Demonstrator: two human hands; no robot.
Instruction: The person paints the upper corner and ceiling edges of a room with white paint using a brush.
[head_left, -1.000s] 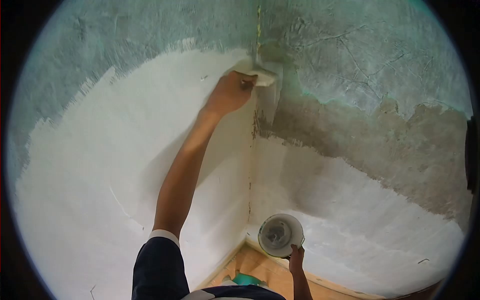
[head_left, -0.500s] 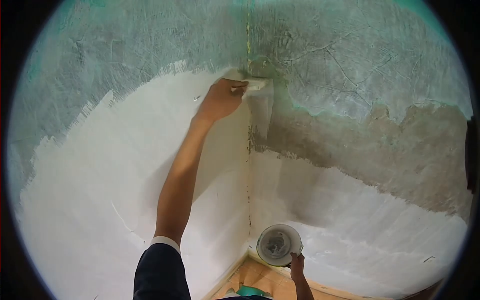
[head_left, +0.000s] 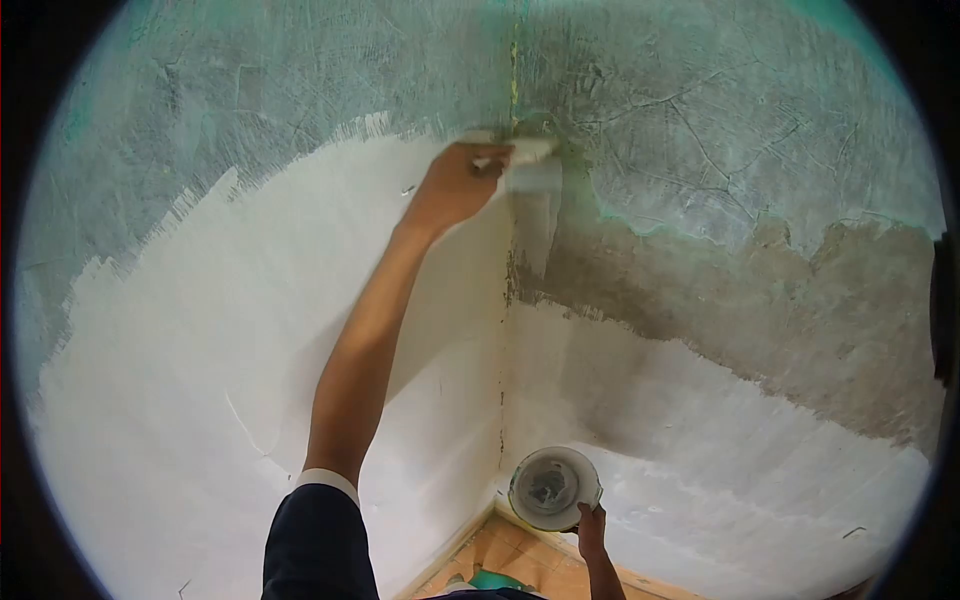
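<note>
My left hand (head_left: 465, 185) is raised to the wall corner, its fingers closed around a paintbrush (head_left: 533, 152). The brush is blurred, and its pale bristles lie against the right-hand wall just past the corner line. Low in view, my right hand (head_left: 591, 530) grips the side of a round white paint bucket (head_left: 520, 490). The bucket is tilted so that its inside shows, with a greyish-white residue at the bottom. White paint (head_left: 220, 330) covers much of the left wall, ending in a ragged brushed edge.
Bare grey-green plaster (head_left: 690, 120) with cracks fills the upper right wall, above a brownish band (head_left: 700, 290) and a white lower part (head_left: 760, 460). Tan floor tiles (head_left: 500, 545) show at the bottom, with something green (head_left: 495, 580) by my body.
My left hand and the brush have moved slightly up and to the right in view, which has itself shifted a little. The bucket stays nearly in place in my right hand.
</note>
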